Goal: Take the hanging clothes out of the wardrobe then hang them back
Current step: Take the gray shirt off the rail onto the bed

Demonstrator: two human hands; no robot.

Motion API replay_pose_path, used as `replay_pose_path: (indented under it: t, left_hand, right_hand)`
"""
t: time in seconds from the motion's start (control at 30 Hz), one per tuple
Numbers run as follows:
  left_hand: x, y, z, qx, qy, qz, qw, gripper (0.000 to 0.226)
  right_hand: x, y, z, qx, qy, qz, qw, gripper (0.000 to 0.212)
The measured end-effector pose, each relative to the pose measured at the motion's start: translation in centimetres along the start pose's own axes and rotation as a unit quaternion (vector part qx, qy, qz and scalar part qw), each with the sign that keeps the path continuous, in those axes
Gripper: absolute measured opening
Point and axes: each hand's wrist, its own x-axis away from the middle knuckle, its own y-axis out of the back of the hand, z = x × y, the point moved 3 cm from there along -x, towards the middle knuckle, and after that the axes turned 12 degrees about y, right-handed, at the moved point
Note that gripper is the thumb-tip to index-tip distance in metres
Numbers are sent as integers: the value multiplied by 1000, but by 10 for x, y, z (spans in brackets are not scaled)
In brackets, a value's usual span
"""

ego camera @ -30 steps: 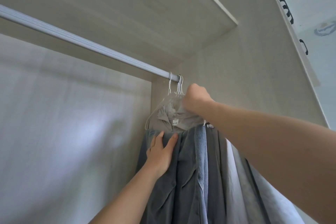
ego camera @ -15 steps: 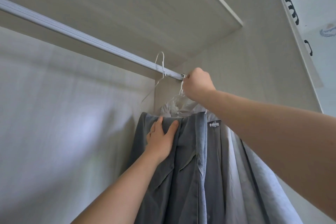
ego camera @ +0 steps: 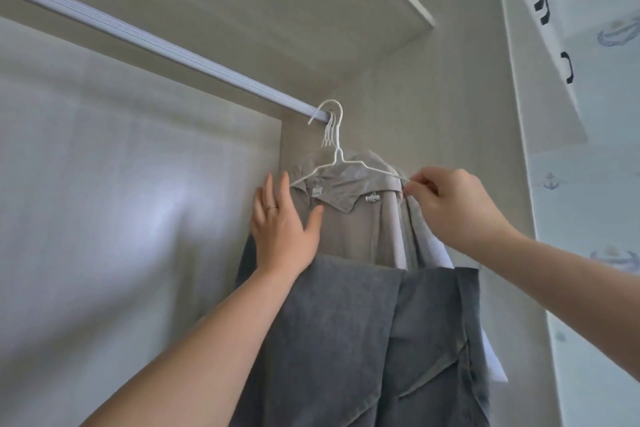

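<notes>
A white hanger (ego camera: 339,149) hooks over the rail (ego camera: 173,49) at its right end, beside the wardrobe's side wall. It carries a beige shirt (ego camera: 356,222) that hangs just below the rail. The left hand (ego camera: 282,232) lies flat on the shirt's left shoulder, fingers straight and released. The right hand (ego camera: 457,208) pinches the hanger's right arm, perhaps with some cloth as well. Lower beneath the rail, a grey garment (ego camera: 346,340) overlaps the shirt's bottom part.
</notes>
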Motion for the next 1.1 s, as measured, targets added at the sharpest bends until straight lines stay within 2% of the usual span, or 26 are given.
replay_pose_path:
  t: [0.23, 0.33, 0.5, 0.63, 0.7, 0.8, 0.93, 1.1]
  left_hand:
    - [71, -2, -60, 3, -77, -1, 997, 68]
    - [119, -5, -100, 7, -131, 9, 991, 71]
    - [230, -13, -187, 35, -192, 81, 977, 83]
    - [320, -21, -252, 53, -251, 140, 956, 87]
    - [361, -28, -280, 57, -261, 168, 949, 91]
    - [419, -36, -321, 70, -267, 214, 937, 96]
    - [497, -39, -378, 112, -284, 270, 913, 101]
    - [600, -25, -450, 183, -317, 340, 866, 102]
  right_hand:
    - [113, 93, -34, 23, -7, 39, 999, 18]
    - [166, 145, -46, 103, -3, 45, 994, 18]
    - [249, 245, -72, 251, -72, 85, 962, 15]
    - [307, 323, -83, 334, -90, 150, 926, 53]
    - [338, 363, -85, 382, -110, 180, 900, 74]
    - [383, 421, -80, 424, -159, 204, 868, 94]
    - [440, 493, -67, 458, -236, 219, 828, 104]
    - [508, 586, -34, 504, -341, 230, 760, 108]
